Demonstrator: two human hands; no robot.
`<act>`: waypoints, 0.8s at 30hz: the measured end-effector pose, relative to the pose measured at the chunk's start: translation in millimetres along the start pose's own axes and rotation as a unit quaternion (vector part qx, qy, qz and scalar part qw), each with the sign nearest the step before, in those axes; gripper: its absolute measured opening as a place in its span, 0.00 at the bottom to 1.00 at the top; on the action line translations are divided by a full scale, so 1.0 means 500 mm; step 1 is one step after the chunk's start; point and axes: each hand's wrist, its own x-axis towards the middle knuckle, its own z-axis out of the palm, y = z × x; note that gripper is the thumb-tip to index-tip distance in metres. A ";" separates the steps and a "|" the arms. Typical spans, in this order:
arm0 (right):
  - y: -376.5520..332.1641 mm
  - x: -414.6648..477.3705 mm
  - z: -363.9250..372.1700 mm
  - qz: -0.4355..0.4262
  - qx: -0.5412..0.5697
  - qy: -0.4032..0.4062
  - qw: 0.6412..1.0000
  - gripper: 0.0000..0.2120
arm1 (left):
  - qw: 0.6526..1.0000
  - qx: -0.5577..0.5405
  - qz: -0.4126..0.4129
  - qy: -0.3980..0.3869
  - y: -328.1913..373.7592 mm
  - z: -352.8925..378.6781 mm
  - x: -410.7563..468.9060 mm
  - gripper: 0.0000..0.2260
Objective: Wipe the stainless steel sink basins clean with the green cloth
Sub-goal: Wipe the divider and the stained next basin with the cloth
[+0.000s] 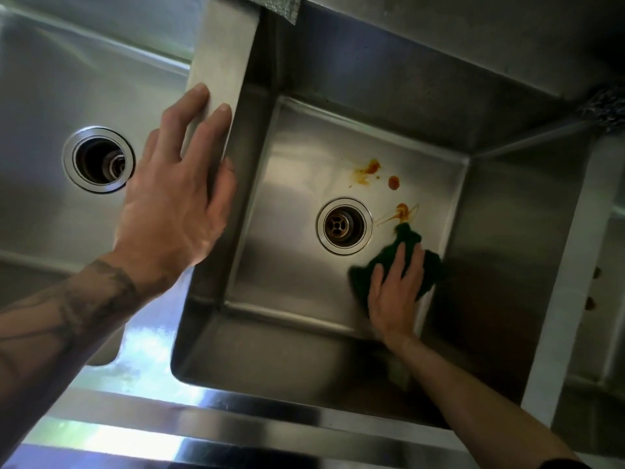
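- The right basin fills the centre and right of the frame, and the left basin takes the left side. A flat steel divider runs between them from the top centre down toward the middle.
- The green cloth lies on the floor of the right basin, lower right of the drain and just beside it. One corner of the cloth points up toward the stains. Its edges look smeared, so its exact outline is hard to make out.
- The right hand lies flat on top of the cloth with its fingers straight and slightly spread. It presses the cloth against the basin floor rather than curling round it. Its forearm comes in from the lower right corner of the frame.
- The left hand rests on the divider in the left centre of the frame. Its palm is down and its fingers are straight and spread, holding nothing. Its fingertips reach up along the steel strip, and its thumb side hangs over the left basin.
- The tattooed left forearm enters from the lower left.
- Orange-brown stains dot the right basin floor above and to the right of the drain. The lowest one, with thin streaks, sits just above the cloth's upper corner.
- The left basin's drain is an open dark hole with a steel ring, to the left of the left hand.
- A grey textured piece, perhaps a cloth or pad, hangs over the top edge near the divider.
- The shiny front rim crosses the bottom of the frame.
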 end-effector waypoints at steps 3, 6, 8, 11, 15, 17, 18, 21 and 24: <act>0.009 -0.014 0.001 -0.030 -0.005 -0.014 0.999 0.34 | 1.000 -0.007 -0.001 0.002 0.000 -0.001 0.002 0.21; 0.000 0.080 -0.001 -0.035 -0.024 0.051 0.998 0.28 | 1.000 -0.006 0.004 0.002 0.001 0.002 0.003 0.21; -0.035 0.137 0.001 0.018 -0.004 0.091 0.996 0.26 | 1.000 -0.005 0.003 0.003 -0.001 0.001 0.003 0.21; -0.075 0.135 0.015 0.041 0.021 0.122 0.991 0.26 | 1.000 0.011 -0.002 -0.001 -0.003 0.002 0.000 0.22; -0.024 0.071 0.014 -0.101 0.009 0.056 0.993 0.24 | 1.000 0.004 0.002 0.006 0.000 0.001 0.003 0.21; -0.003 0.122 0.000 -0.097 0.000 0.066 0.993 0.24 | 1.000 0.008 0.004 0.006 0.000 0.000 0.003 0.21; -0.004 0.157 -0.003 -0.072 0.002 0.084 0.994 0.24 | 1.000 0.009 0.006 0.006 0.000 0.001 0.003 0.21; -0.054 0.201 0.004 -0.006 0.018 0.140 0.990 0.23 | 1.000 0.001 0.008 0.010 0.000 0.002 0.002 0.21; -0.062 0.129 0.014 -0.084 0.020 0.103 0.991 0.23 | 1.000 0.002 0.001 0.003 -0.001 0.002 0.001 0.22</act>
